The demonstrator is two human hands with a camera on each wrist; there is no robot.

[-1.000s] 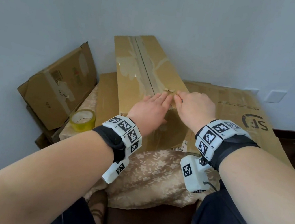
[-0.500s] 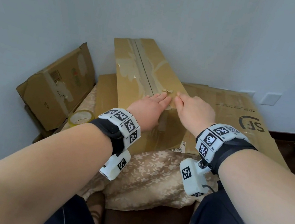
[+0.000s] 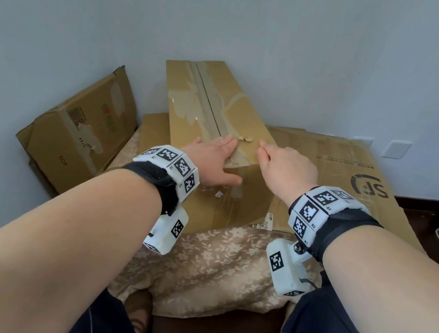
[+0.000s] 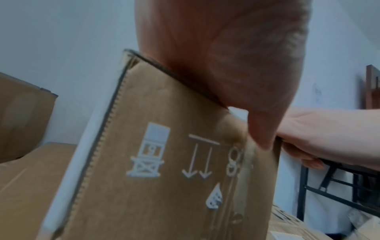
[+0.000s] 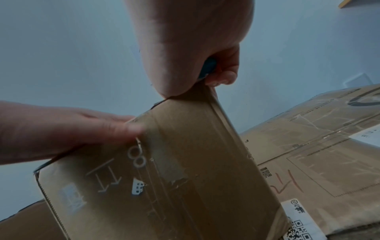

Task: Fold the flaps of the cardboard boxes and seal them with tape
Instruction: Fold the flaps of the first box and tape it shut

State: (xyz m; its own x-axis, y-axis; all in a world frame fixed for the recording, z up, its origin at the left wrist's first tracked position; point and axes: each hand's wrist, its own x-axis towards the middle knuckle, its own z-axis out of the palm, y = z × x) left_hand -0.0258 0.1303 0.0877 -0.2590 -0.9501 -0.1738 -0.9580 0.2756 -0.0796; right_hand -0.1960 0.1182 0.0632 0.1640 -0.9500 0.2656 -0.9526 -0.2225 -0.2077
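Long cardboard box (image 3: 219, 115) is lying closed on flattened cardboard sheets (image 3: 353, 168), centre of the scene, contents hidden. Left hand (image 3: 210, 162) is pressing flat on its near top, grip open-fingered, thumb down the near face. Right hand (image 3: 283, 167) is pinching the near right top edge. Another box (image 3: 77, 129) is leaning far left.

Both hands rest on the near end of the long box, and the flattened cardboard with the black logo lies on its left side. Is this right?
Not quite. In the head view the flattened cardboard with the black logo lies to the right of the long box. Both the left hand and the right hand are at its near end.
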